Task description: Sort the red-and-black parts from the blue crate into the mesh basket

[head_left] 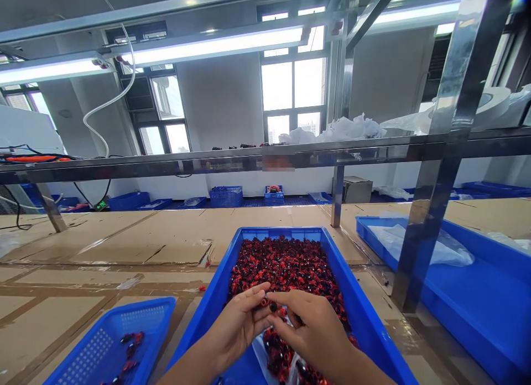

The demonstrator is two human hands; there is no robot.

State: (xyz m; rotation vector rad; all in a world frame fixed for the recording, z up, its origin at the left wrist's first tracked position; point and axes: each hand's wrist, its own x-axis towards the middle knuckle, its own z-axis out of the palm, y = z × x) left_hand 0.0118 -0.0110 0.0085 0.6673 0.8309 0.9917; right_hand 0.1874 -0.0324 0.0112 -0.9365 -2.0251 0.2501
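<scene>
1. Daylit windows (293,83) fill the far wall of a workroom, and a fluorescent lamp (215,45) hangs above a steel shelf (265,155) that spans the bench.
2. Flattened cardboard covers the tabletop (124,241), with more blue crates (226,197) standing along the far side of the room.
3. A blue plastic crate (286,233) sits directly in front of the person, which puts its heap of red-and-black parts (282,269) within easy reach of both hands.
4. The left hand (238,329) and right hand (309,332) meet over the near end of the crate, above a clear plastic bag (259,352).
5. Their fingers (253,290) are curled and nearly closed around a small red-and-black part (264,302), touching it at the tips. Which hand has hold of it, and how firmly, cannot be told.
6. To the near left, a small blue mesh basket (95,346) holds a few loose parts (130,346), set apart from the main heap.
7. To the right, a shallow blue tray (477,274) holds a plastic sheet (418,246).
</scene>
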